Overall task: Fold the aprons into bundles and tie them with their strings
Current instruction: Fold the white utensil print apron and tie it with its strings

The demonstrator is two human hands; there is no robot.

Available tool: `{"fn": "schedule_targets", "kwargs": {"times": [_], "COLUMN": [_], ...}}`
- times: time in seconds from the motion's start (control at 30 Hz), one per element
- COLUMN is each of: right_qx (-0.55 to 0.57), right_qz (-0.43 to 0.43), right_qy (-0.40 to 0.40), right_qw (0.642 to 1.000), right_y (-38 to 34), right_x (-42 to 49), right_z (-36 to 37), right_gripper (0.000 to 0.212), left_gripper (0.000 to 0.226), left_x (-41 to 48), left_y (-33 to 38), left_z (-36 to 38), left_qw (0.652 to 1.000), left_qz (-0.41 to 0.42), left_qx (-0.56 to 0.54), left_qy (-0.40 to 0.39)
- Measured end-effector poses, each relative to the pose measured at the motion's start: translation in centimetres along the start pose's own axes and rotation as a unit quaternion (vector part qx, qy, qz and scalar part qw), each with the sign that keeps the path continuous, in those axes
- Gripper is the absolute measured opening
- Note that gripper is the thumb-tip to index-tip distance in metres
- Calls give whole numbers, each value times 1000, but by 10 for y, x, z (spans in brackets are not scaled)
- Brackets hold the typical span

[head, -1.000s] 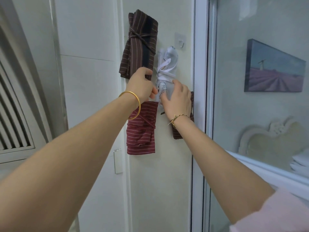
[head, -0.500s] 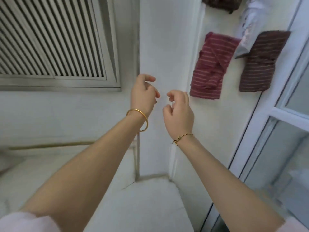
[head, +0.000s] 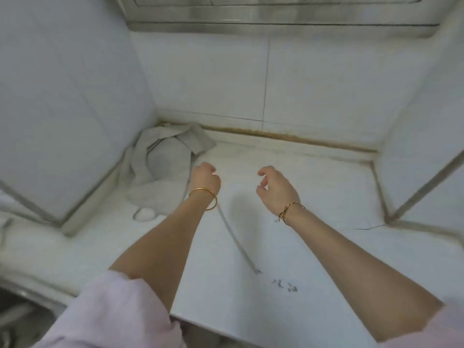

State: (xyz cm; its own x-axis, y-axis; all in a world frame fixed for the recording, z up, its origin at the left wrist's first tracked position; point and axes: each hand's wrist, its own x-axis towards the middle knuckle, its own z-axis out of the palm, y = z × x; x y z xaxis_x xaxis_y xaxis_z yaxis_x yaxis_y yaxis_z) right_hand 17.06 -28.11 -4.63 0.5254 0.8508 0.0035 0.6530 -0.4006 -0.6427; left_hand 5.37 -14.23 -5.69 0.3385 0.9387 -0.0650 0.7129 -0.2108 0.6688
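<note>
White tiled walls (head: 213, 71) enclose a pale counter (head: 313, 197) beneath a steel vent (head: 276, 13).

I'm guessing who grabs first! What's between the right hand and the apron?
The left hand, in the head view. It is right beside the apron, and only bare counter separates it from the right hand.

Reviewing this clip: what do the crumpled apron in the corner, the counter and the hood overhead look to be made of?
Apron: pale grey woven cloth, matte, probably cotton or linen; it slumps in soft folds. Counter: white stone or stone-like composite, smooth with a dull sheen and a hairline crack at the right. Hood: brushed metal, likely stainless steel, judging by its streaky grey reflections.
</note>
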Motion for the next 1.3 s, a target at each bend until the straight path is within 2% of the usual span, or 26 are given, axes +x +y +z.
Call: {"fn": "schedule_targets", "kwargs": {"times": [0.03, 0.1, 0.23, 0.47, 0.6, 0.7, 0.73, 0.77, 0.8, 0.83, 0.87, 0.9, 0.93, 0.97, 1.0, 1.07, 1.1, 1.13, 1.2, 1.27, 1.3], "right_qx": [13, 26, 28, 48, 67, 64, 54, 41, 25, 6, -14, -32, -43, -46, -45, -49, -54, -57, -54, -46, -42], "right_qz": [15, 26, 66, 122, 150, 167, 173, 179, 182, 181, 177, 173, 171, 171, 174, 185, 192, 201, 218, 217, 211], "right_qy": [-22, -61, -122, -153, -146, -129, -112, -89, -64, -42, -26, -17, -16, -26, -44, -94, -116, -130, -134, -116, -107], "right_qw": [1000, 997, 990, 980, 976, 975, 977, 979, 981, 983, 984, 984, 984, 984, 983, 977, 973, 969, 965, 968, 971], "right_y": [-18, -26, -39, -33, -23, -18, -17, -16, -15, -13, -12, -11, -10, -9, -8, -5, -3, -1, 1, 5, 7], "right_x": [17, 22, 41, 61, 68, 71, 73, 75, 77, 78, 80, 81, 82, 81, 80, 76, 72, 68, 59, 53, 52], "right_z": [33, 55, 102, 134, 136, 134, 133, 132, 131, 130, 129, 127, 125, 123, 123, 124, 127, 129, 134, 136, 135], "right_gripper": [35, 35, 37, 37, 37, 36, 35, 34, 33, 33, 32, 32, 32, 33, 34, 39, 42, 45, 51, 52, 50], "left_gripper": [35, 38, 42, 45, 44, 33, 26, 21, 18, 19, 20, 19, 17, 13, 11, 10, 5, 12, 41, 66, 71], "left_x": [23, 38, 69, 102, 118, 123, 119, 113, 101, 86, 73, 64, 58, 58, 59, 71, 79, 86, 94, 95, 96], "left_y": [-35, -69, -132, -161, -163, -148, -137, -128, -119, -108, -99, -92, -86, -80, -74, -68, -68, -71, -81, -90, -93], "left_z": [-18, -28, -48, -50, -46, -41, -38, -34, -29, -23, -18, -13, -8, -6, -6, -9, -11, -13, -12, -8, -7], "left_qw": [998, 985, 942, 889, 870, 886, 897, 905, 895, 853, 794, 737, 709, 720, 764, 895, 945, 970, 972, 961, 955], "left_qz": [-19, -42, -53, -20, -34, 50, 78, 70, 24, -36, -80, -99, -100, -91, -69, 0, 34, 57, 76, 73, 66], "left_qx": [65, 159, 312, 422, 447, 391, 329, 236, 121, 18, -36, -56, -60, -65, -72, -58, -18, 43, 168, 241, 272], "left_qy": [-11, -42, -110, -177, -208, -245, -284, -345, -429, -521, -602, -666, -696, -685, -637, -442, -326, -232, -147, -115, -97]}}
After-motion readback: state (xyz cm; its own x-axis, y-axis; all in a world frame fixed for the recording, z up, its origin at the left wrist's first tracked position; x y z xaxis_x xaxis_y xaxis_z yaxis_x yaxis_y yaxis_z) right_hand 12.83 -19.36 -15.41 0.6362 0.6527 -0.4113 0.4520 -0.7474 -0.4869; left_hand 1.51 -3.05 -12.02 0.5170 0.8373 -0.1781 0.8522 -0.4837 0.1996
